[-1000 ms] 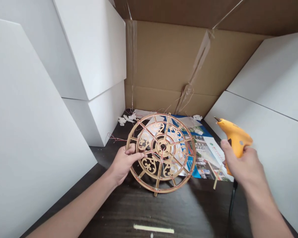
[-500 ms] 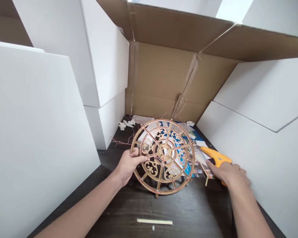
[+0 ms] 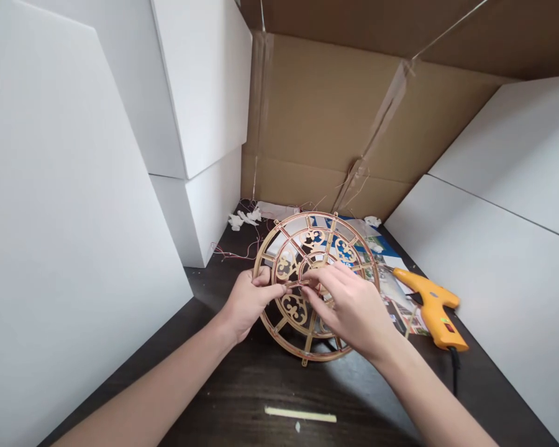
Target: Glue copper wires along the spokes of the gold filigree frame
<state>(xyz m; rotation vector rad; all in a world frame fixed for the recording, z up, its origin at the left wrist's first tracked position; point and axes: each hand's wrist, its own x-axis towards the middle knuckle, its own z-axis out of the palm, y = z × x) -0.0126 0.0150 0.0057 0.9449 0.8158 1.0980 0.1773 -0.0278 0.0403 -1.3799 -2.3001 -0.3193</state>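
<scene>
A round golden openwork wheel (image 3: 292, 308), with scroll cut-outs and reddish wires along its rings and spokes, is held tilted above the dark table. My left hand (image 3: 249, 304) grips its left side, with the thumb lying along a spoke. Near the hub, my right hand (image 3: 349, 304) has thumb and forefinger brought together on a thin wire (image 3: 294, 285); this hand covers much of the wheel's centre and right side. To the right, a yellow hot glue gun (image 3: 431, 304) lies on its side, its black cord trailing toward me.
A pale glue stick (image 3: 300, 414) lies at the front of the dark table (image 3: 242, 385). Printed sheets (image 3: 394, 292) lie under and behind the wheel. White crumpled scraps (image 3: 245, 218) and loose wires (image 3: 233, 253) are at the back left. White boxes (image 3: 205, 87) and cardboard (image 3: 326, 112) enclose the space.
My right hand has let go of the glue gun, now lying on the table at right, and moved left to the wheel's centre. My left hand keeps its hold. The view has tilted down.
</scene>
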